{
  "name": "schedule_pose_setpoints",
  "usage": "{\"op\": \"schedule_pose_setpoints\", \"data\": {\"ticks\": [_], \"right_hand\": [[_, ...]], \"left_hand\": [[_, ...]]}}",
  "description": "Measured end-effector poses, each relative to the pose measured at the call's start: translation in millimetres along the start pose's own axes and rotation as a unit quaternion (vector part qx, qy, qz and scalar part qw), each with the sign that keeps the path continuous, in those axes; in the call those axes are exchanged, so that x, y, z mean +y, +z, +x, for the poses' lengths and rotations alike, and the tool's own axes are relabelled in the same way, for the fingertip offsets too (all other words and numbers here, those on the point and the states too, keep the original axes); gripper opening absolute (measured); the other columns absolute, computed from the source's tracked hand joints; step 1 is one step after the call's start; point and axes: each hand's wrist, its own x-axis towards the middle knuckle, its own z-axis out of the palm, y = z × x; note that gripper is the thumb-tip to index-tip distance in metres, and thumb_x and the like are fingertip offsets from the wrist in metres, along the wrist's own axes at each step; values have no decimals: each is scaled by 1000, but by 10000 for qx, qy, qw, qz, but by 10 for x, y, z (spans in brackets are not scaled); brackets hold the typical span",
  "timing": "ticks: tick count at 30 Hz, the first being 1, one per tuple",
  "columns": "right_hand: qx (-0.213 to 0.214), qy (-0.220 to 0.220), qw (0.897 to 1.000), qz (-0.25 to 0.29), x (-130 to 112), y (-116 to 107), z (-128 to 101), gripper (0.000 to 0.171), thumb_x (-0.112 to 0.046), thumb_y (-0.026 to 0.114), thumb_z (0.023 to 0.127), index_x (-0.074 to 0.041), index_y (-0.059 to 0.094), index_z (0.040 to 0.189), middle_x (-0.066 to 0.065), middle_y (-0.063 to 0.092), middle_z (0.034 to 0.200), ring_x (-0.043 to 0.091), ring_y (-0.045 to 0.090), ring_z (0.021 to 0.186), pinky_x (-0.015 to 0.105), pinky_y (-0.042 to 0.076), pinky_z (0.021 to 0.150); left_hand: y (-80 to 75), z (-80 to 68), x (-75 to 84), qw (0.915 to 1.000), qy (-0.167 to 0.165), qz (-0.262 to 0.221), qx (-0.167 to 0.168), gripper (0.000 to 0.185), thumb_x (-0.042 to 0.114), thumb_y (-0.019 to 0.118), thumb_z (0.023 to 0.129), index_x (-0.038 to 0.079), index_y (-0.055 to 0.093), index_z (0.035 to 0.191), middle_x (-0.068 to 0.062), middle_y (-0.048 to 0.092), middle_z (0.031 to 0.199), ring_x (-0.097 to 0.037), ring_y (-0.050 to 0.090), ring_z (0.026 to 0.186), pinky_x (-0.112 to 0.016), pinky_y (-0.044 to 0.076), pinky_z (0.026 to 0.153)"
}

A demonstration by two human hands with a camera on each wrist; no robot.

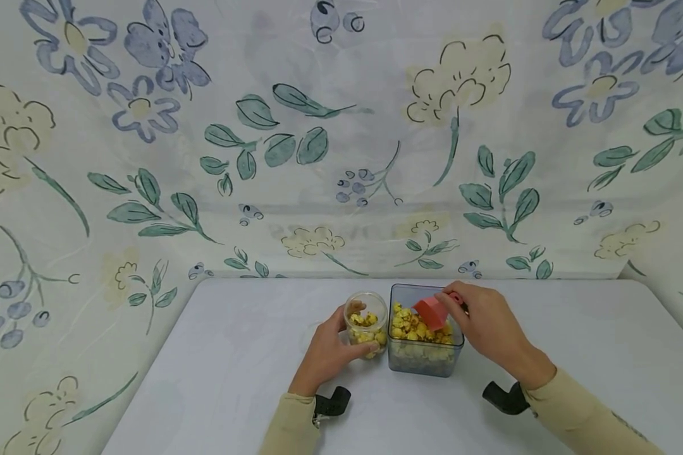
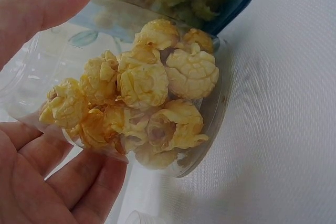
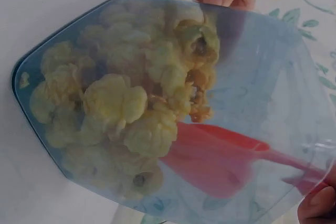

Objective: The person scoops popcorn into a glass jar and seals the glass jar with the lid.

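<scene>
fingers of the left hand [image 1: 324, 351] wrap the small clear jar [image 1: 367, 323] on the table [image 1: 233, 379], while the right hand [image 1: 486, 325] pinches the red scoop [image 1: 431, 312] over the popcorn tub [image 1: 425, 360]; lift level, i'd say. left wrist view: the jar's popcorn [image 2: 142, 98] sits low, so steady it. right wrist view: scoop bowl inside the tub; dig under the kernels.

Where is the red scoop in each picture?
Head: red scoop centre-low, held by the right hand over the blue tub.
Left wrist: not in it.
Right wrist: low right, seen through the tub wall.
Shared landmark: the tub's popcorn.
</scene>
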Motion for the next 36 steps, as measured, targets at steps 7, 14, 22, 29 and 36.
{"op": "schedule_pose_setpoints", "data": {"ticks": [7,14,22,29,36], "right_hand": [[-149,-15,9992,378,95,28,89,12,-16,66,98,-6,72,95,-7,43,62,11,42,58,24,35,51],[-291,618,9945,794,225,-37,146,26,-25,58,103,-7,67,86,-5,34,60,15,37,55,26,26,50],[-558,674,9919,920,225,-18,181,25,-27,58,103,-7,71,95,-2,39,65,18,42,63,28,29,52],[-392,1027,9877,1111,220,24,195,31,-26,54,105,-3,67,90,-1,36,63,19,38,59,27,26,51],[-583,1166,9847,1155,223,-56,210,41,-31,55,105,-9,50,70,-2,33,60,18,34,55,28,25,50]], "left_hand": [[-4,4,5,10000,-36,12,12,83,38,86,80,11,45,148,-9,64,132,-35,56,127,-56,44,105],[-2,2,-4,10000,-48,18,10,82,38,86,80,12,47,147,-7,65,131,-34,56,126,-56,44,104],[-6,-1,-1,10000,-33,39,9,81,37,86,80,11,47,146,-8,65,131,-35,56,127,-56,44,104],[-16,-1,7,10000,-24,78,19,82,37,86,80,11,47,147,-8,65,130,-35,56,126,-56,45,103],[-14,-4,7,10000,-42,30,-1,83,37,86,79,10,47,147,-9,65,131,-36,56,127,-57,45,104]]}}
